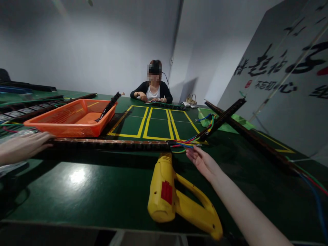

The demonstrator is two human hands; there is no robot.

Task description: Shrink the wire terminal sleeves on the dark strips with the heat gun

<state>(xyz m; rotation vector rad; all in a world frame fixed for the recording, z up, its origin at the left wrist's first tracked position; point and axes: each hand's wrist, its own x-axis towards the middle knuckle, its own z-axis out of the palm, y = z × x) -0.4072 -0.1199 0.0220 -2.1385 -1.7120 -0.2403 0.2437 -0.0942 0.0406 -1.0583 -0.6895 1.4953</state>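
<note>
A long black strip with copper-coloured lines along its top lies crosswise in front of me. My left hand rests at its left end, fingers stretched out together over it. From the strip's right end comes a bundle of coloured wires, red, blue, green and yellow. My right hand has its fingers closed on these wires near their tips. Just below the strip's right end, a yellow heat gun with a red patch lies on the green table, its nozzle pointing at the strip.
An orange basket holding a black piece stands beyond the strip at left. Two black strips cross at right, by a green basket. More strips lie at far left. Across the table sits a person handling another strip.
</note>
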